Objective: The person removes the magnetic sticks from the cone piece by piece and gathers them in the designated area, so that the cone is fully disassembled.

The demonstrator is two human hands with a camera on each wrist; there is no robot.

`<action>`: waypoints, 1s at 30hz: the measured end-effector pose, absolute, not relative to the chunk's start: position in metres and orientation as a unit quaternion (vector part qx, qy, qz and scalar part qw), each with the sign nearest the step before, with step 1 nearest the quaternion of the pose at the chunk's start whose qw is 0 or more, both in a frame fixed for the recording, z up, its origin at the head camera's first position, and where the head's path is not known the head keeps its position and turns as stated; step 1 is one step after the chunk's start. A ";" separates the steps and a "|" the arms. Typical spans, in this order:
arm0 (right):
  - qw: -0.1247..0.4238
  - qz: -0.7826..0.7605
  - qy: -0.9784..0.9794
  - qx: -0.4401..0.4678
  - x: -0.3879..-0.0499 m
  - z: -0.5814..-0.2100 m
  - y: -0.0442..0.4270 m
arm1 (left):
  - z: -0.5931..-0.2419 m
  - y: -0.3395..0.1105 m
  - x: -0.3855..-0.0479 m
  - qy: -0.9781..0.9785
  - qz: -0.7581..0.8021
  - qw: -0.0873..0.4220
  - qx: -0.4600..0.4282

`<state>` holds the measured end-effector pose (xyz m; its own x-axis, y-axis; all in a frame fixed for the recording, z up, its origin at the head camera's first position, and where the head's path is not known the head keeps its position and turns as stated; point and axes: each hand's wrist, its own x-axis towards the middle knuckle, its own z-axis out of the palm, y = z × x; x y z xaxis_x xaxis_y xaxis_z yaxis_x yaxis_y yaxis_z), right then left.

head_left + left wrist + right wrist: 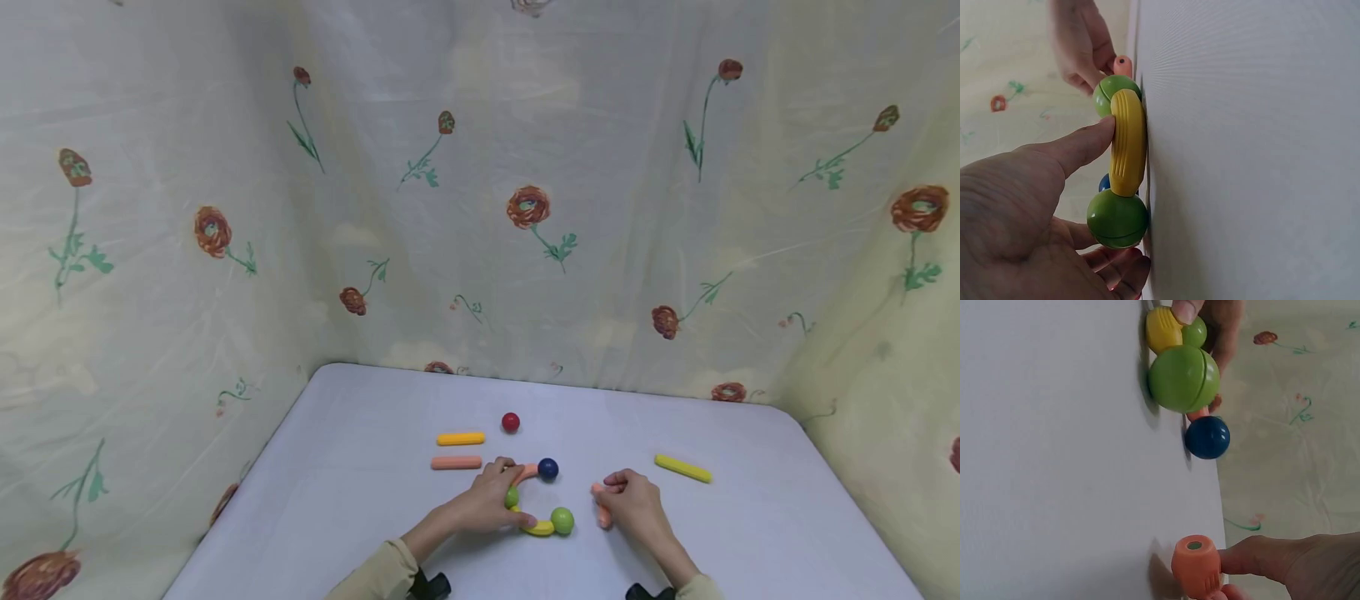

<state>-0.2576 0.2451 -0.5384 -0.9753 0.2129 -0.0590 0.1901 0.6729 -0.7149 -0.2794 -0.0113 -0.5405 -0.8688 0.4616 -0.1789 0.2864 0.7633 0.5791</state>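
My left hand [487, 502] grips a C-shaped chain of toy pieces, thumb on its yellow curved piece [1127, 144] and fingers by its salmon curved piece [528, 472]. A green ball [512, 497] joins these two curves. A blue ball [548, 469] caps the far end, and another green ball [1185, 378] the near end. Right of the chain and apart from it, my right hand [636, 510] pinches a second salmon curved piece [1196, 567] by the table. Its end shows a small dark disc in the right wrist view. The fingertips behind it are partly hidden.
Beyond the left hand lie a salmon bar [456, 462], an orange-yellow bar [461, 438] and a red ball [511, 422]. A yellow bar [682, 468] lies beyond the right hand. Flowered curtain [480, 250] surrounds the white table [360, 433] at the back and sides.
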 end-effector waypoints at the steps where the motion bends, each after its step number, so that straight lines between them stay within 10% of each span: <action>1: 0.009 0.385 -0.916 -0.113 -0.256 -0.537 0.251 | -0.541 -0.011 -0.280 0.926 0.279 0.158 0.200; 30: 0.000 0.410 -0.911 -0.045 -0.255 -0.529 0.250 | -0.543 -0.012 -0.282 0.922 0.290 0.164 0.199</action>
